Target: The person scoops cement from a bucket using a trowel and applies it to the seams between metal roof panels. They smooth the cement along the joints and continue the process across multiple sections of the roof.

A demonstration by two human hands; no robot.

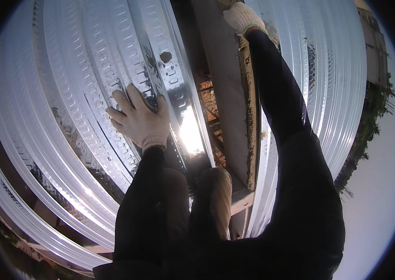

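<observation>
Metal sheet (97,88) beneath left fingers (136,97)

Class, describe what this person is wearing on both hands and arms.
The left hand wears an off-white knitted fabric glove. The right hand has a similar off-white knitted glove, with green edging at its cuff. Dark, near-black long fabric sleeves cover the left arm and right arm; finer sleeve detail is too dark to tell.
</observation>
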